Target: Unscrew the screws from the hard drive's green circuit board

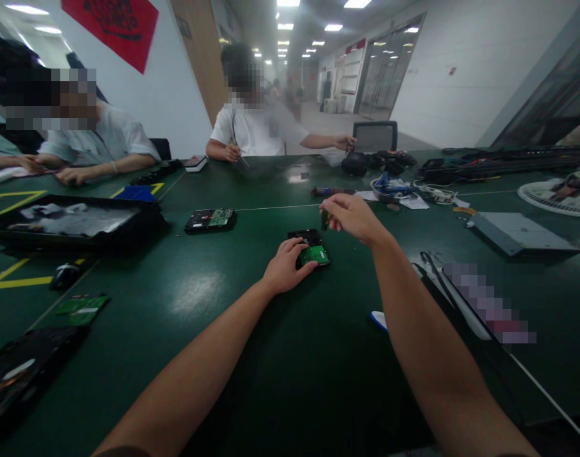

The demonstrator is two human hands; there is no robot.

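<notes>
A hard drive with a green circuit board lies on the table in front of me. My left hand grips its near left side, with fingers over the top and the thumb along the front edge. Just above the drive's right end, my right hand is closed around a small dark and yellow handle, apparently a screwdriver. Its tip is too small to make out. Another hard drive, board side up, rests farther left.
A black tray stands at left; a loose green board and a black drive lie nearer. To the right are a silver metal box, an electric screwdriver and cables. Two people sit across the table.
</notes>
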